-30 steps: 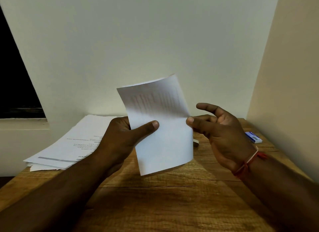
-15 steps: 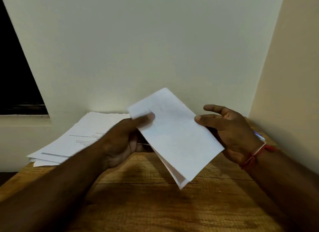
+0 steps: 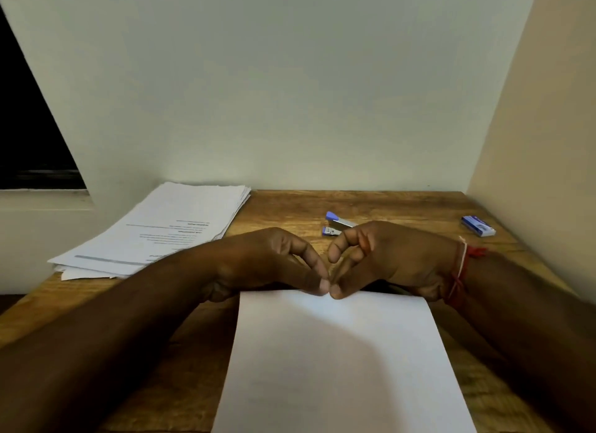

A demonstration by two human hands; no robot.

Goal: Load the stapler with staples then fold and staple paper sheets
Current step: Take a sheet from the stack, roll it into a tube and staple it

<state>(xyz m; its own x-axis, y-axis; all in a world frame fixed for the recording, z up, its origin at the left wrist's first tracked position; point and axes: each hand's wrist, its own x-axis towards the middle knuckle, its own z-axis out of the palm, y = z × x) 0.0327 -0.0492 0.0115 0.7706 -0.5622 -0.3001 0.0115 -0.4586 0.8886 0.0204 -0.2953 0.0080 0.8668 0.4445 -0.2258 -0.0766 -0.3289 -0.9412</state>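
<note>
Pressing down on the far edge of the paper [image 3: 338, 352], the left hand [image 3: 274, 265] and the right hand [image 3: 387, 261] meet at the middle of that edge. Both are closed on it, with the thumbs [image 3: 319, 286] on top, tip to tip, and the other fingers curled. I think this is to make the fold sharp and flat, so the paper stays shut for stapling. From the grip, the paper runs back toward the person and lies flat on the table [image 3: 403, 203], which gives something hard to press on. The stapler [image 3: 335, 223] waits just past the grip, partly hidden behind the right hand, close enough to grab next. The box [image 3: 478, 226] of staples sits well off to the right of the grip. A stack [image 3: 167, 229] of sheets lies past the grip on the left, out of the way. Counting: two hands, one paper at the grip, one stapler, one box and one stack, with too many sheets to count.
</note>
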